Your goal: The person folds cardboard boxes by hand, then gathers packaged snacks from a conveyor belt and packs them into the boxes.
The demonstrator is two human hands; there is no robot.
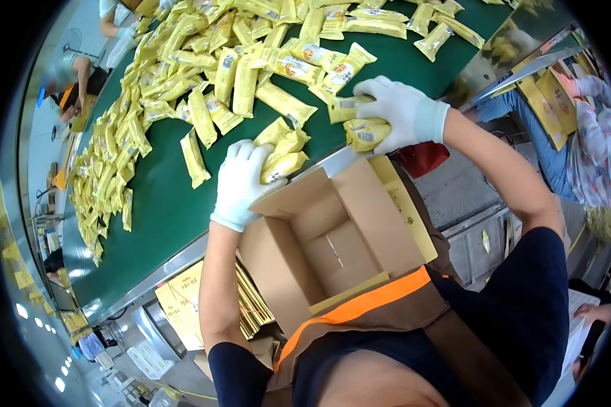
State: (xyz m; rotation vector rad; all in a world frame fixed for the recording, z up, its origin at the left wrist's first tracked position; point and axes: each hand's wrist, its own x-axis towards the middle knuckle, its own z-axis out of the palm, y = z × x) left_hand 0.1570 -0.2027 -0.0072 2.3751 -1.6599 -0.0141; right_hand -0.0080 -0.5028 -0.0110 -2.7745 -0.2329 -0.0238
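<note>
My left hand (pixel 241 178), in a white glove, is closed around a few yellow snack packets (pixel 282 154) at the near edge of the green conveyor belt (pixel 172 200). To the right, my gloved right hand (pixel 406 117) grips more yellow snack packets (pixel 366 134), their ends pointing toward the left hand. Just below both hands, against my body, an open cardboard box (pixel 286 255) has its flaps spread. Its brown bottom shows, with a pale line across it. The fingertips under the packets are partly hidden.
A large heap of yellow packets (pixel 183 51) covers the belt's far and left parts. Flattened yellow cartons (pixel 183 298) are stacked below my left arm. Co-workers sit across the belt (pixel 71 85) and at the right (pixel 594 129), the latter beside yellow cartons (pixel 546 102).
</note>
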